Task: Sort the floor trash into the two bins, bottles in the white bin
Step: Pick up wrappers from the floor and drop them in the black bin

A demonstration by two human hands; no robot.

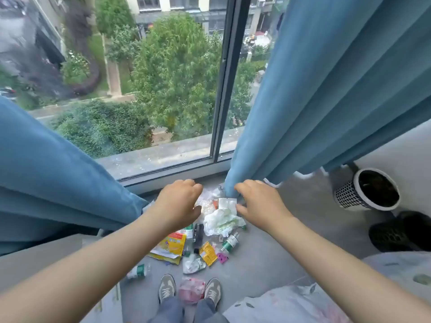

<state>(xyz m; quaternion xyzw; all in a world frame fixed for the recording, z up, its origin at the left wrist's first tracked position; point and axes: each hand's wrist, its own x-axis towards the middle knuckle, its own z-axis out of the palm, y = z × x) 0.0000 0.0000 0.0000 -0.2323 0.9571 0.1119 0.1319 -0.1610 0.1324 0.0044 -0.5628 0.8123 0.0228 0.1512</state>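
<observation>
Head view — left hand (179, 203) and right hand (261, 202) reach loosely curled, apparently empty, over trash (221, 221); next — grasp a bottle (229, 243).

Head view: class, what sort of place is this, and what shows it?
Probably an upper-floor room in a home, perhaps a bedroom: blue curtains frame a large window looking down on treetops, and printed bedding lies at the lower right.

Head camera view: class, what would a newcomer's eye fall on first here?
The left hand and right hand reach over a heap of floor trash below the window. Blue curtains frame green trees outside; a white bin sits at far right, a dark bin just nearer.
</observation>
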